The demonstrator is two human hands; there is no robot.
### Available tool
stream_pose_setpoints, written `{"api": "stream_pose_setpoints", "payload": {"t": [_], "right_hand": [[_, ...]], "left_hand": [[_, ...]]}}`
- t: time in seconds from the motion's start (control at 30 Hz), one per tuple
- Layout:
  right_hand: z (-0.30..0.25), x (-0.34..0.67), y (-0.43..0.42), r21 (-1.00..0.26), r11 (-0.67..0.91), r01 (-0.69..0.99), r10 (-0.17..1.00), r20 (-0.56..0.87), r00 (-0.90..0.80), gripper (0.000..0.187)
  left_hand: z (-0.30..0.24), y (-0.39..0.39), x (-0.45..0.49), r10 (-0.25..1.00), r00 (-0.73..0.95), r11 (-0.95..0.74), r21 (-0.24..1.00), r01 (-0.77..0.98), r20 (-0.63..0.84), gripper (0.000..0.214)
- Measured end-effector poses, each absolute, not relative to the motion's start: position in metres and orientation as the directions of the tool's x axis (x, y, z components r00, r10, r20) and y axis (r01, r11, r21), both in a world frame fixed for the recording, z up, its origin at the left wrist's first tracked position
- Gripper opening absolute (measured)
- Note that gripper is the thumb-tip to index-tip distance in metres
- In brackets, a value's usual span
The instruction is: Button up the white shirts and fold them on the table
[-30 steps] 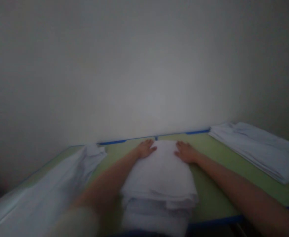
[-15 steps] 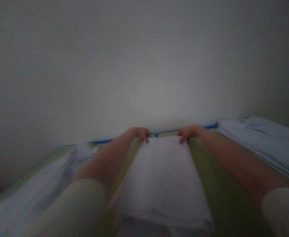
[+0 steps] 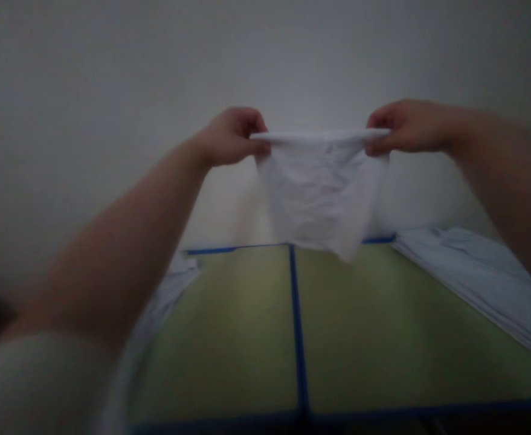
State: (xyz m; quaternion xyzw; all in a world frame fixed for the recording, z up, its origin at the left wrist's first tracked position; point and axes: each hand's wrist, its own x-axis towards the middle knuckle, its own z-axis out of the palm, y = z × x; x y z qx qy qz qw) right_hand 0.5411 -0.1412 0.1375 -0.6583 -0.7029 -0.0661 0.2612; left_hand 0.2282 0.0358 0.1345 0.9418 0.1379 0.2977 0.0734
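Note:
A white cloth [image 3: 320, 187] hangs in the air in front of me, above the green table [image 3: 369, 326]. My left hand [image 3: 231, 136] pinches its upper left corner and my right hand [image 3: 405, 125] pinches its upper right corner. Both hands are closed on the top edge, which is stretched flat between them. The cloth's lower end dangles just above the far side of the table. The picture is dim and blurred.
A stack of pale folded cloths [image 3: 478, 278] lies on the table's right side. More pale cloth [image 3: 165, 290] lies along the left edge. A blue seam [image 3: 298, 338] divides the green top, and a plain wall [image 3: 111, 90] stands right behind the table.
Both hands went from lying on the folded cloth, to gripping its far edge, to lifting it high. The cloth now hangs in the air, and the table's middle shows bare.

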Motion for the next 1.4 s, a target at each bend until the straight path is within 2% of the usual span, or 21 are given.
{"api": "stream_pose_setpoints", "payload": {"t": [0.07, 0.1, 0.17, 0.23, 0.27, 0.33, 0.37, 0.43, 0.5, 0.57, 0.63, 0.7, 0.73, 0.8, 0.87, 0.93, 1.03, 1.1, 1.27, 1.33, 1.4], "right_hand": [[0.132, 0.508, -0.196, -0.047, 0.095, 0.994, 0.809, 0.585, -0.049, 0.018], [0.113, 0.492, -0.223, 0.026, 0.094, 0.995, 0.79, 0.607, -0.091, 0.014], [0.048, 0.463, -0.272, 0.103, 0.192, 0.976, 0.775, 0.594, -0.215, 0.013], [-0.034, 0.441, -0.313, 0.142, 0.343, 0.928, 0.739, 0.569, -0.36, 0.024], [-0.073, 0.433, -0.331, 0.171, 0.434, 0.885, 0.683, 0.578, -0.447, 0.026], [-0.13, 0.422, -0.362, 0.088, 0.49, 0.867, 0.704, 0.546, -0.453, 0.028], [-0.145, 0.42, -0.373, 0.032, 0.492, 0.87, 0.75, 0.491, -0.443, 0.033], [-0.151, 0.423, -0.385, -0.087, 0.459, 0.884, 0.835, 0.382, -0.396, 0.041], [-0.136, 0.436, -0.378, -0.21, 0.367, 0.906, 0.908, 0.295, -0.299, 0.039], [-0.12, 0.454, -0.353, -0.335, 0.22, 0.916, 0.962, 0.232, -0.147, 0.032], [-0.113, 0.472, -0.316, -0.421, 0.077, 0.904, 0.98, 0.196, 0.008, 0.033], [-0.116, 0.486, -0.274, -0.466, 0.005, 0.885, 0.973, 0.208, 0.104, 0.05], [-0.12, 0.49, -0.254, -0.49, -0.004, 0.872, 0.968, 0.215, 0.126, 0.061], [-0.128, 0.493, -0.217, -0.576, -0.03, 0.817, 0.971, 0.178, 0.161, 0.081], [-0.132, 0.494, -0.185, -0.681, -0.09, 0.727, 0.974, 0.093, 0.207, 0.09], [-0.13, 0.495, -0.159, -0.743, -0.14, 0.655, 0.969, 0.032, 0.244, 0.087], [-0.121, 0.501, -0.126, -0.777, -0.138, 0.614, 0.967, 0.029, 0.253, 0.067], [-0.116, 0.506, -0.107, -0.796, -0.147, 0.588, 0.961, 0.026, 0.275, 0.061], [-0.118, 0.523, -0.087, -0.769, -0.284, 0.573, 0.894, 0.004, 0.448, 0.063], [-0.122, 0.527, -0.093, -0.745, -0.346, 0.57, 0.87, -0.027, 0.492, 0.049], [-0.127, 0.526, -0.104, -0.728, -0.395, 0.56, 0.866, -0.091, 0.492, 0.025]], "left_hand": [[0.132, -0.031, 0.191, 0.218, 0.746, -0.974, 0.088, 0.21, 0.629, 0.03], [0.118, -0.062, 0.173, 0.159, 0.75, -0.982, 0.023, 0.189, 0.642, 0.024], [0.067, -0.118, 0.144, 0.102, 0.849, -0.992, -0.016, 0.129, 0.519, 0.012], [0.0, -0.162, 0.126, 0.101, 0.941, -0.995, 0.017, 0.101, 0.324, 0.011], [-0.032, -0.179, 0.121, 0.091, 0.967, -0.996, 0.04, 0.083, 0.237, 0.012], [-0.082, -0.202, 0.115, 0.026, 0.995, -0.993, 0.115, 0.016, 0.092, 0.015], [-0.097, -0.209, 0.114, -0.015, 0.999, -0.987, 0.162, -0.023, 0.05, 0.016], [-0.107, -0.211, 0.113, 0.0, 1.0, -0.964, 0.268, -0.005, 0.019, 0.018], [-0.1, -0.198, 0.117, 0.132, 0.991, -0.933, 0.343, 0.112, 0.036, 0.019], [-0.09, -0.171, 0.129, 0.341, 0.937, -0.884, 0.368, 0.29, 0.081, 0.024], [-0.088, -0.135, 0.149, 0.537, 0.832, -0.808, 0.368, 0.46, 0.138, 0.027], [-0.095, -0.096, 0.173, 0.659, 0.727, -0.735, 0.374, 0.566, 0.195, 0.021], [-0.1, -0.077, 0.186, 0.715, 0.665, -0.687, 0.397, 0.609, 0.216, 0.028], [-0.109, -0.043, 0.209, 0.8, 0.568, -0.585, 0.462, 0.667, 0.194, 0.044], [-0.115, -0.016, 0.228, 0.828, 0.543, -0.535, 0.487, 0.69, 0.14, 0.044], [-0.118, 0.003, 0.242, 0.827, 0.556, -0.518, 0.495, 0.697, 0.082, 0.033], [-0.122, 0.022, 0.255, 0.823, 0.567, -0.487, 0.534, 0.692, 0.016, 0.023], [-0.126, 0.03, 0.257, 0.835, 0.55, -0.449, 0.575, 0.684, 0.0, 0.027], [-0.135, 0.042, 0.242, 0.908, 0.419, -0.326, 0.645, 0.691, 0.01, 0.043], [-0.135, 0.044, 0.23, 0.93, 0.367, -0.286, 0.649, 0.705, 0.011, 0.041], [-0.134, 0.042, 0.221, 0.939, 0.343, -0.238, 0.651, 0.721, -0.036, 0.028]]}}
